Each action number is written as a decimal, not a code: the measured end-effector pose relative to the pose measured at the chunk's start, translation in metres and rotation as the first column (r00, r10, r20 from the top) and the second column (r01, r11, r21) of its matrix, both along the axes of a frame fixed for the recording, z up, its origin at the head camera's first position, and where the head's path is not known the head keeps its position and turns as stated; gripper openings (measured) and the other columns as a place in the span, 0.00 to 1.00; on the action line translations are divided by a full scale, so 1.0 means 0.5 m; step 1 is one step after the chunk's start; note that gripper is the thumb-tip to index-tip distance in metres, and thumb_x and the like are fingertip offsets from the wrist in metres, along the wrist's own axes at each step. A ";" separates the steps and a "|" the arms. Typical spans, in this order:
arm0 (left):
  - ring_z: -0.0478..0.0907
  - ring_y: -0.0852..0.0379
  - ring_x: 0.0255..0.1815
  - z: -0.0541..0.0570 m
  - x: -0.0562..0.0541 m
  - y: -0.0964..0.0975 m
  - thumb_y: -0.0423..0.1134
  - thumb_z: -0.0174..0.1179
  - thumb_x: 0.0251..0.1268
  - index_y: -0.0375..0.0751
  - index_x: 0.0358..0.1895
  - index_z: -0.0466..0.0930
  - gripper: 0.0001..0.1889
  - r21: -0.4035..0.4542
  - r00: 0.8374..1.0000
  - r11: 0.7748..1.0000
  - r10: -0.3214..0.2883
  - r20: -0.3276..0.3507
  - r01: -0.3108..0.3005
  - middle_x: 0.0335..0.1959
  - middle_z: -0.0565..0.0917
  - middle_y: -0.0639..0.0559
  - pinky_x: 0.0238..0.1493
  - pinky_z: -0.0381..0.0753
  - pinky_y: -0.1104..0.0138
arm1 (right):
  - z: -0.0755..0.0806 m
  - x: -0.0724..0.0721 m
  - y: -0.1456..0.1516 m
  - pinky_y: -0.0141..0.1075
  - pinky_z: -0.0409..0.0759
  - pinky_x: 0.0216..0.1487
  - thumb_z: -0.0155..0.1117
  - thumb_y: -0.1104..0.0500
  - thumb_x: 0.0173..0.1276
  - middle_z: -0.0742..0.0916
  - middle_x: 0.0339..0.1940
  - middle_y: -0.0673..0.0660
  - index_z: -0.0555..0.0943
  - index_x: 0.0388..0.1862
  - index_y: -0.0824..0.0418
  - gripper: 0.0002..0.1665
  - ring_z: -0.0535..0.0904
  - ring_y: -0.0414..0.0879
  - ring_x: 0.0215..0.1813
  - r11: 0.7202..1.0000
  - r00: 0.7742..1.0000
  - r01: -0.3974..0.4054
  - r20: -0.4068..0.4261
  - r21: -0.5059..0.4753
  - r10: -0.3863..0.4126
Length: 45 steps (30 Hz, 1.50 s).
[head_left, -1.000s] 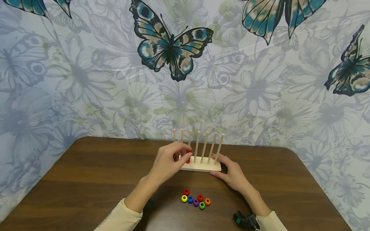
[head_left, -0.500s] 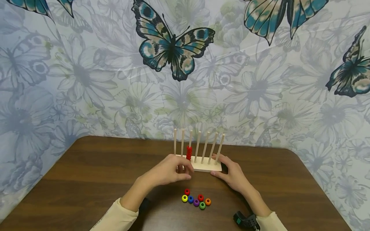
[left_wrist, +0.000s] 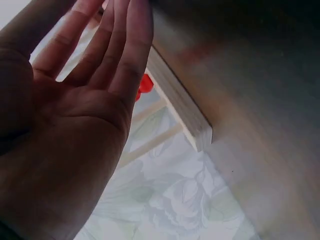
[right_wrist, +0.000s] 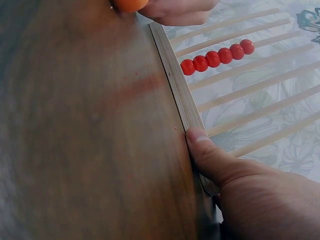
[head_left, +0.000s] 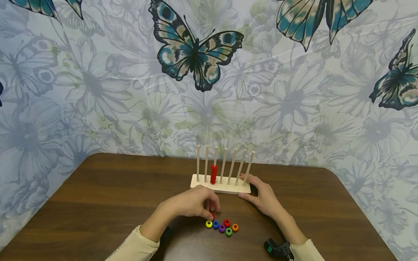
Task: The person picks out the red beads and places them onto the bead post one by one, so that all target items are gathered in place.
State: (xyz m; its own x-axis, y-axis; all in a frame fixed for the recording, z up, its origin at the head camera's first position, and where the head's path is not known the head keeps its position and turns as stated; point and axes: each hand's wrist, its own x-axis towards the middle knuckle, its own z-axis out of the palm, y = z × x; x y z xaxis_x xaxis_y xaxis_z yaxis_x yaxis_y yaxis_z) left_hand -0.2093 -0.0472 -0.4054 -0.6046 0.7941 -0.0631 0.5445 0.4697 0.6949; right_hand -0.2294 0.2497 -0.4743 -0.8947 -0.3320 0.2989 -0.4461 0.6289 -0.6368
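A pale wooden peg stand [head_left: 225, 187] stands upright on the table, with a row of thin pegs. Several red beads [head_left: 213, 174] are stacked on its third peg from the left. My right hand [head_left: 262, 194] grips the stand's right end, thumb on the front edge and fingers behind. In the right wrist view that thumb [right_wrist: 210, 152] presses the base's edge. My left hand [head_left: 196, 202] reaches over the table in front of the stand, its thumb tip overlapping a loose red bead [head_left: 213, 216]. Thumb and index finger are apart. The left wrist view shows the palm [left_wrist: 75, 135], fingertips cut off.
Beside the left hand's bead lie a yellow bead [head_left: 209, 224], a blue bead [head_left: 216, 224], a purple bead [head_left: 222, 228], a green bead [head_left: 229, 232], another red bead [head_left: 226, 223] and an orange bead [head_left: 235, 227]. A patterned cloth [head_left: 294, 137] hangs behind the table.
My left hand has moved away from the third peg, leaving the red stack uncovered, and down toward me to the loose beads. The right hand stays on the stand.
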 end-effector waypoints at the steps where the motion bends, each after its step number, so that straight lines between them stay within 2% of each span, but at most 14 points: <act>1: 0.78 0.70 0.31 -0.001 0.000 0.002 0.29 0.77 0.58 0.45 0.39 0.89 0.09 -0.006 1.000 1.000 0.002 -0.010 -0.002 0.33 0.87 0.56 0.37 0.81 0.74 | 0.000 0.000 0.000 0.66 0.68 0.75 0.79 0.48 0.66 0.83 0.72 0.53 0.81 0.69 0.51 0.33 0.70 0.63 0.79 1.000 1.000 0.002 0.001 0.000 -0.002; 6: 0.78 0.69 0.30 -0.007 -0.001 0.007 0.27 0.77 0.57 0.44 0.36 0.88 0.10 -0.016 0.999 1.000 0.015 -0.040 -0.016 0.32 0.84 0.56 0.35 0.80 0.74 | 0.000 -0.002 -0.002 0.65 0.67 0.76 0.79 0.49 0.66 0.82 0.73 0.53 0.81 0.69 0.51 0.33 0.69 0.63 0.80 1.000 1.000 0.002 0.013 -0.004 -0.002; 12: 0.78 0.64 0.32 -0.009 0.002 0.011 0.25 0.76 0.55 0.45 0.36 0.87 0.12 -0.040 0.992 0.999 0.008 -0.129 -0.013 0.35 0.80 0.56 0.36 0.79 0.75 | -0.001 -0.004 -0.001 0.66 0.67 0.76 0.79 0.49 0.66 0.82 0.73 0.53 0.81 0.69 0.51 0.34 0.69 0.63 0.80 1.000 1.000 0.002 0.018 -0.005 -0.002; 15: 0.77 0.66 0.32 -0.010 0.001 0.015 0.25 0.75 0.57 0.45 0.36 0.87 0.11 -0.036 0.989 0.999 0.007 -0.150 -0.012 0.35 0.81 0.56 0.36 0.79 0.76 | 0.000 -0.004 0.000 0.66 0.67 0.76 0.79 0.49 0.66 0.82 0.73 0.53 0.81 0.69 0.51 0.34 0.68 0.63 0.80 1.000 1.000 -0.002 0.013 -0.009 0.002; 19: 0.74 0.70 0.29 -0.014 -0.007 0.017 0.26 0.75 0.58 0.45 0.35 0.86 0.10 -0.012 0.985 0.999 0.035 -0.167 -0.038 0.32 0.81 0.57 0.34 0.78 0.75 | 0.001 -0.009 0.002 0.67 0.67 0.76 0.79 0.49 0.66 0.82 0.73 0.53 0.80 0.69 0.51 0.34 0.68 0.64 0.80 1.000 1.000 -0.007 0.004 -0.005 0.007; 23: 0.73 0.70 0.28 -0.011 -0.018 0.015 0.30 0.76 0.60 0.47 0.35 0.86 0.09 0.044 0.973 0.996 0.080 -0.218 -0.072 0.29 0.81 0.59 0.33 0.77 0.74 | 0.002 -0.015 0.003 0.67 0.67 0.75 0.79 0.49 0.65 0.82 0.73 0.53 0.80 0.70 0.50 0.34 0.69 0.64 0.80 1.000 1.000 -0.005 -0.002 0.002 0.005; 25: 0.74 0.69 0.28 -0.004 -0.022 0.014 0.31 0.76 0.61 0.47 0.36 0.86 0.08 0.089 0.959 0.992 0.112 -0.261 -0.091 0.30 0.81 0.58 0.33 0.77 0.74 | 0.001 -0.016 0.003 0.67 0.67 0.75 0.79 0.49 0.65 0.82 0.73 0.53 0.80 0.70 0.50 0.34 0.69 0.65 0.79 1.000 1.000 -0.006 0.000 0.002 0.006; 27: 0.75 0.65 0.29 0.006 -0.024 0.013 0.30 0.75 0.61 0.46 0.38 0.86 0.08 0.148 0.937 0.983 0.153 -0.315 -0.111 0.31 0.82 0.56 0.33 0.77 0.75 | 0.000 -0.017 0.002 0.67 0.67 0.75 0.79 0.49 0.65 0.82 0.73 0.53 0.80 0.70 0.50 0.34 0.69 0.64 0.79 1.000 1.000 -0.007 0.001 0.002 0.007; 31: 0.79 0.58 0.31 0.036 -0.032 0.012 0.29 0.74 0.61 0.44 0.40 0.86 0.09 0.274 0.874 0.949 0.261 -0.410 -0.155 0.34 0.83 0.52 0.32 0.80 0.73 | 0.002 -0.023 0.000 0.68 0.67 0.74 0.79 0.49 0.65 0.82 0.73 0.54 0.80 0.70 0.51 0.34 0.69 0.65 0.79 1.000 1.000 0.004 -0.004 0.000 -0.004; 33: 0.79 0.58 0.32 0.051 -0.034 0.011 0.29 0.75 0.62 0.43 0.41 0.87 0.09 0.321 0.849 0.932 0.303 -0.434 -0.168 0.35 0.84 0.52 0.34 0.81 0.71 | 0.004 -0.024 -0.001 0.68 0.67 0.74 0.79 0.49 0.66 0.82 0.73 0.54 0.80 0.70 0.51 0.35 0.69 0.65 0.79 1.000 1.000 0.010 -0.007 0.000 -0.010; 35: 0.79 0.59 0.32 0.064 -0.034 0.010 0.30 0.75 0.62 0.43 0.42 0.87 0.09 0.349 0.831 0.919 0.335 -0.444 -0.184 0.35 0.84 0.54 0.35 0.83 0.69 | 0.005 -0.024 -0.001 0.68 0.66 0.75 0.79 0.49 0.66 0.82 0.74 0.53 0.80 0.71 0.50 0.35 0.68 0.65 0.80 1.000 1.000 0.014 0.003 0.002 -0.014; 39: 0.79 0.63 0.32 0.087 -0.030 0.010 0.31 0.75 0.64 0.41 0.43 0.87 0.08 0.397 0.814 0.894 0.384 -0.436 -0.209 0.34 0.85 0.57 0.36 0.85 0.67 | 0.004 -0.019 0.003 0.69 0.66 0.75 0.79 0.49 0.66 0.81 0.74 0.54 0.80 0.71 0.51 0.35 0.68 0.65 0.80 1.000 1.000 0.011 0.022 0.007 -0.011; 43: 0.81 0.62 0.30 0.111 -0.032 0.011 0.31 0.75 0.63 0.40 0.45 0.87 0.10 0.471 0.785 0.850 0.452 -0.425 -0.235 0.33 0.85 0.55 0.36 0.87 0.62 | 0.000 -0.018 0.003 0.68 0.67 0.74 0.79 0.49 0.66 0.82 0.73 0.54 0.80 0.70 0.51 0.35 0.69 0.65 0.79 1.000 1.000 0.010 0.003 0.007 -0.010; 45: 0.81 0.61 0.30 0.122 -0.035 0.011 0.31 0.76 0.62 0.40 0.45 0.88 0.10 0.504 0.761 0.825 0.492 -0.422 -0.255 0.33 0.85 0.55 0.35 0.87 0.62 | -0.002 -0.018 0.001 0.68 0.67 0.74 0.79 0.49 0.66 0.82 0.73 0.54 0.80 0.70 0.51 0.35 0.69 0.65 0.79 1.000 1.000 0.006 -0.008 0.009 -0.006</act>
State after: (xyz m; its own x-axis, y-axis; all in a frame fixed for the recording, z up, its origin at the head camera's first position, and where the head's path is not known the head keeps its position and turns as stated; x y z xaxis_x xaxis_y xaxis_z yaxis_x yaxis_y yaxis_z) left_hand -0.2270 -0.0416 -0.3445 -0.7000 0.3751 0.6077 0.7093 0.4639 0.5307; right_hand -0.2384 0.2499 -0.4753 -0.8944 -0.3291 0.3028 -0.4470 0.6371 -0.6280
